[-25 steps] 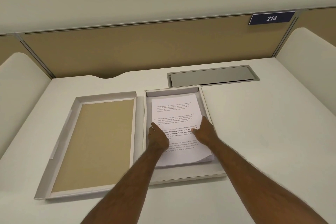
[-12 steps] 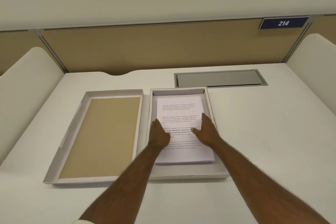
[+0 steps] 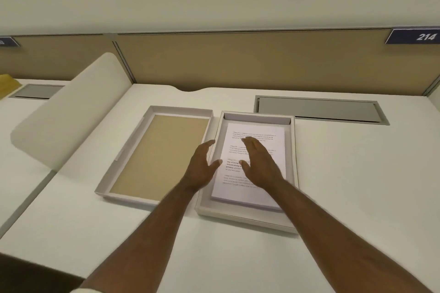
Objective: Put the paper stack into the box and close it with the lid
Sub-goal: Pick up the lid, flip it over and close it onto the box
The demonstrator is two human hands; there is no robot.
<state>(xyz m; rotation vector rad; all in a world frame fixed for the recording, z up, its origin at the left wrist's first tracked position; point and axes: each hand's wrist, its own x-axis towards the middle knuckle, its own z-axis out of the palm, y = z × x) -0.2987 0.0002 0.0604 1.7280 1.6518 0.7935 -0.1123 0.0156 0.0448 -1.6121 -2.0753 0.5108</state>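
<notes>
The white paper stack, printed with text, lies flat inside the shallow white box on the desk. To the left of the box lies the lid, upside down, its tan inside facing up. My left hand hovers over the box's left wall with fingers spread and nothing in it. My right hand is spread open over the middle of the stack; whether it touches the paper I cannot tell.
A grey cable hatch is set into the desk behind the box. A rounded white side divider rises at the left, and a tan partition wall with a blue "214" sign closes the back.
Both hands have lifted off the stack and shifted left, fingers now spread. The stack has settled flat in the box. The view has swung left.
</notes>
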